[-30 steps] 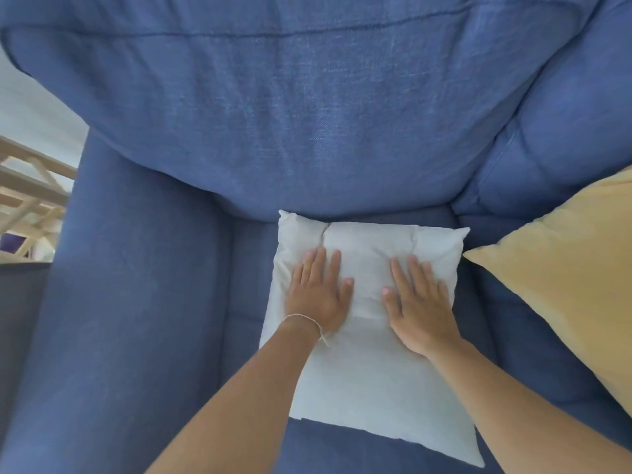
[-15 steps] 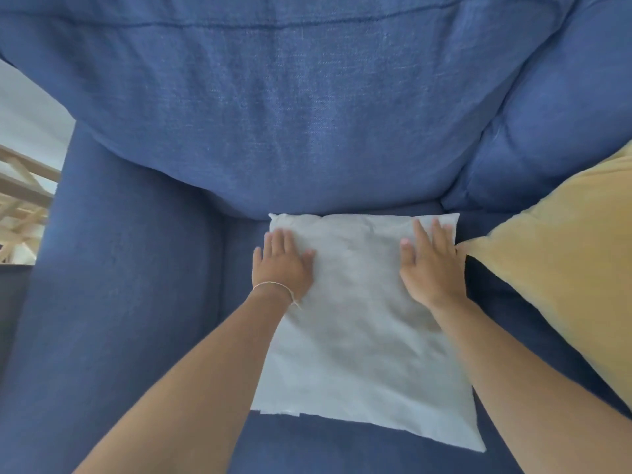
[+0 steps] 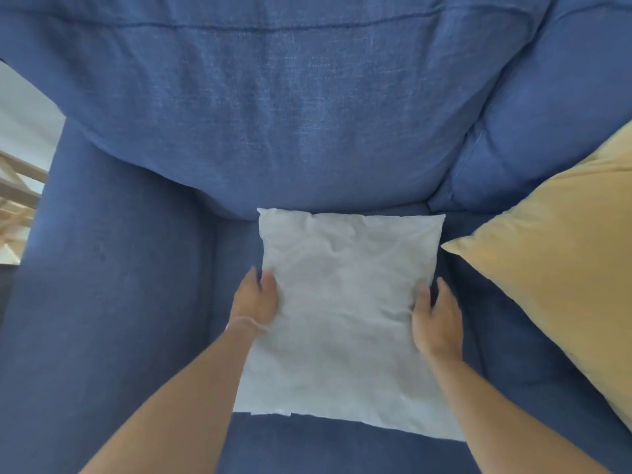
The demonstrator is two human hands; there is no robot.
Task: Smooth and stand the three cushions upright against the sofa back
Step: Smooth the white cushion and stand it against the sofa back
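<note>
A white cushion (image 3: 345, 302) lies flat on the blue sofa seat, its far edge touching the foot of the sofa back (image 3: 273, 114). My left hand (image 3: 254, 297) grips its left edge, thumb on top. My right hand (image 3: 436, 314) grips its right edge the same way. A yellow cushion (image 3: 554, 268) lies tilted at the right, one corner close to the white cushion's upper right side. A third cushion is not in view.
The sofa's left armrest (image 3: 102, 285) rises beside the white cushion. Beyond it, at the left edge, a pale wooden frame (image 3: 17, 196) shows. A second back section (image 3: 564, 97) sits behind the yellow cushion.
Both hands slid from flat on the cushion's top outward and back toward me, and now clasp its left and right edges. The creases near the far edge have flattened.
</note>
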